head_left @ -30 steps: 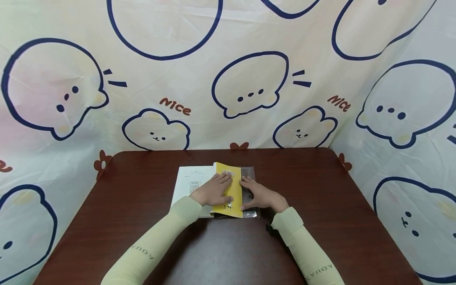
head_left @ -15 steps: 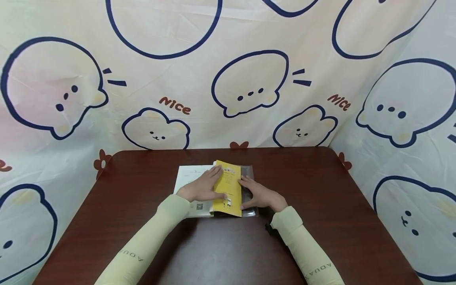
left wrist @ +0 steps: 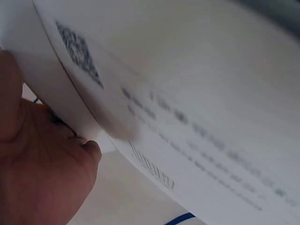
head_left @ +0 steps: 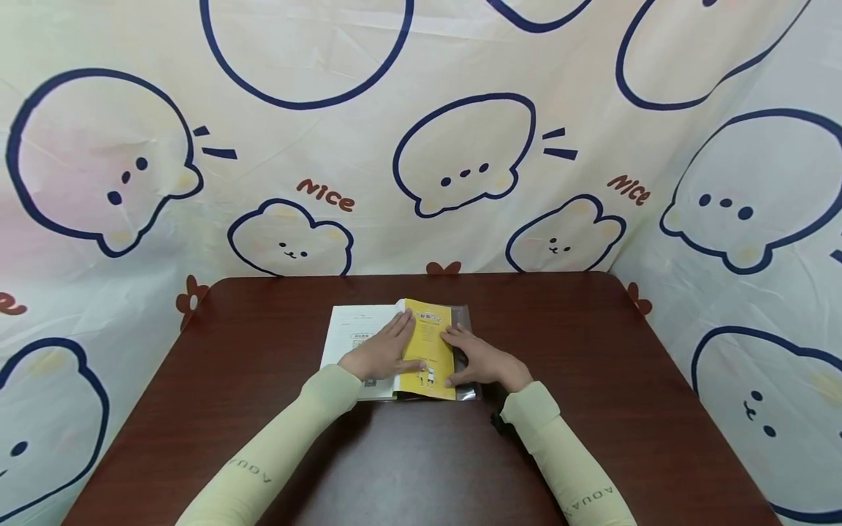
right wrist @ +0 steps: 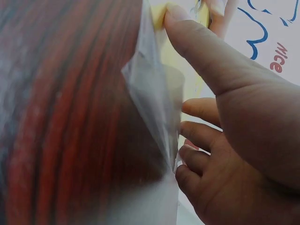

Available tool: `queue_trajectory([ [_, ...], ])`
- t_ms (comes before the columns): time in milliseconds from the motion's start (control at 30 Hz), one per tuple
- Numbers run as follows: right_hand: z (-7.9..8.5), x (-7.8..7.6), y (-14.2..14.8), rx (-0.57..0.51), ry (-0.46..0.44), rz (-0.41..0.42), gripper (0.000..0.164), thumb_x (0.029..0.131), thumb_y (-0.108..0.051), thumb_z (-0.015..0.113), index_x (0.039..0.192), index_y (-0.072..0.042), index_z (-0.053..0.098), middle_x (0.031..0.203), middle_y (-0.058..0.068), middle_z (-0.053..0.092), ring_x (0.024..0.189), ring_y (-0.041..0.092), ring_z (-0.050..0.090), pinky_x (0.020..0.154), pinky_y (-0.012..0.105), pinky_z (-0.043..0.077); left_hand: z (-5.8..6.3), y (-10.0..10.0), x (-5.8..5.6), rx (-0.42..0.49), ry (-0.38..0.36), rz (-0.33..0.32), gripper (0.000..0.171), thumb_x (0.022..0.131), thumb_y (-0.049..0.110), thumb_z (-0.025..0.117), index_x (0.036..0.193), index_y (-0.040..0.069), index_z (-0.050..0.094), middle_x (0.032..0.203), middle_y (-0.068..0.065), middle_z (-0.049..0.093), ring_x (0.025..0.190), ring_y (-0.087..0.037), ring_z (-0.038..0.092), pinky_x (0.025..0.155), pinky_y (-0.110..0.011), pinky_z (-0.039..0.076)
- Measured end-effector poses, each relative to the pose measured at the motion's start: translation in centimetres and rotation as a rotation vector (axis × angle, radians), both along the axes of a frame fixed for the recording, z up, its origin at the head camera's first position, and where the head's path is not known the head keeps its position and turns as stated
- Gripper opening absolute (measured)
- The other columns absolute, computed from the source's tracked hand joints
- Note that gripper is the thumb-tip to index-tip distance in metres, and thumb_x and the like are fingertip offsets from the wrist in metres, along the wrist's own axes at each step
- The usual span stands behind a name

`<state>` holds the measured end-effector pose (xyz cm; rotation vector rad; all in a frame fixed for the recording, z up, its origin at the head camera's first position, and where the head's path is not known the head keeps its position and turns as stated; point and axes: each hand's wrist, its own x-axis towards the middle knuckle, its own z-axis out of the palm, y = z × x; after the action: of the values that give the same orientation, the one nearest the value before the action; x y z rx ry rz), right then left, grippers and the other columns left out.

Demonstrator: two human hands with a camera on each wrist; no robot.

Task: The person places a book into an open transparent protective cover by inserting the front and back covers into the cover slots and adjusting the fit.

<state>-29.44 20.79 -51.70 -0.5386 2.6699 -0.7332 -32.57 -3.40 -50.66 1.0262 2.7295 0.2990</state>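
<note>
Head view, backdrop: cream cloth (head_left: 368, 168) with blue-outlined bear faces and brown "Nice" lettering, hanging behind and beside the bench.
Bench: dark reddish-brown bench (head_left: 408, 467), its far corners rounded.
Sleeves: pale yellow-green left sleeve (head_left: 283, 446) and right sleeve (head_left: 566, 456), both lettered, coming in from the near edge.
Booklet: white booklet (head_left: 343, 329), lying around the middle of the bench, toward the far side; printed page at the left, yellow at the right.
Yellow panel: upright yellow panel (head_left: 434, 343) with lettering near the top and small figures near the bottom.
Left hand: left hand (head_left: 381, 351), fingers extended together and thumb out to the side, laid across the white page and onto the yellow panel; it grips nothing.
Right hand: right hand (head_left: 487, 359), thumb and fingers spread wide, touching the panel's right edge; the thumb tip sits on yellow in the right wrist view.
Plastic: clear plastic sheet (head_left: 460, 318), showing past the panel's right edge.
Dark object: black item (head_left: 501, 424) beside the right cuff, details unclear.
Print: QR code (left wrist: 80, 54) and barcode (left wrist: 152, 165) on a curved white sheet, the text blurred.
</note>
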Motion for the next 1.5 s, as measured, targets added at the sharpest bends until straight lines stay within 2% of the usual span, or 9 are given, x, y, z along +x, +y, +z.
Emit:
queue_trajectory([
  [433,0.2,0.0,-0.1,-0.019,0.001,0.020,0.095,0.076,-0.042,0.080,0.152,-0.015,0.030,0.162,0.007,0.015,0.150,0.027,0.001,0.118,0.049,0.021,-0.5,1.1,0.6,-0.049,0.048,0.017,0.101,0.090,0.070,0.041,0.153,-0.002,0.010,0.161,-0.018,0.001,0.150,-0.031,0.000,0.120,-0.039,0.016],
  [567,0.2,0.0,0.0,-0.029,0.004,0.026,0.095,0.076,-0.044,0.079,0.152,-0.016,0.029,0.162,0.008,0.014,0.150,0.027,0.000,0.118,0.050,0.020,-0.4,1.0,0.7,-0.032,0.026,0.025,0.102,0.089,0.071,0.040,0.153,-0.001,0.007,0.161,-0.018,-0.002,0.150,-0.030,-0.002,0.120,-0.039,0.016],
  [833,0.2,0.0,0.0,-0.057,-0.005,-0.006,0.098,0.075,-0.051,0.077,0.153,-0.019,0.027,0.162,0.005,0.013,0.150,0.031,-0.004,0.116,0.054,0.020,0.0,-0.3,1.0,0.023,-0.006,0.089,0.110,0.084,0.077,0.040,0.153,0.000,0.004,0.162,-0.016,-0.005,0.150,-0.027,-0.004,0.120,-0.039,0.014],
  [1100,0.3,0.2,0.0,-0.064,-0.004,-0.008,0.097,0.076,-0.049,0.078,0.153,-0.018,0.027,0.162,0.007,0.011,0.150,0.028,0.000,0.118,0.051,0.019,-0.4,-0.3,0.9,0.040,-0.040,0.044,0.104,0.088,0.072,0.041,0.153,-0.001,0.004,0.162,-0.016,-0.003,0.150,-0.026,-0.002,0.121,-0.039,0.012],
  [1300,0.3,0.1,0.2,-0.062,0.007,0.005,0.097,0.076,-0.047,0.078,0.153,-0.015,0.027,0.162,0.008,0.009,0.150,0.027,0.001,0.119,0.049,0.018,-0.6,0.5,0.8,0.021,-0.048,0.062,0.102,0.089,0.070,0.041,0.153,0.000,0.003,0.161,-0.016,-0.005,0.150,-0.026,-0.003,0.120,-0.038,0.013],
  [1500,0.7,0.2,0.1,-0.070,0.032,0.018,0.094,0.077,-0.042,0.079,0.152,-0.011,0.029,0.162,0.011,0.012,0.150,0.031,0.001,0.118,0.052,0.017,-0.9,1.1,0.7,-0.009,0.023,0.061,0.102,0.090,0.070,0.040,0.152,-0.003,0.008,0.161,-0.019,0.000,0.150,-0.030,0.002,0.120,-0.039,0.015],
])
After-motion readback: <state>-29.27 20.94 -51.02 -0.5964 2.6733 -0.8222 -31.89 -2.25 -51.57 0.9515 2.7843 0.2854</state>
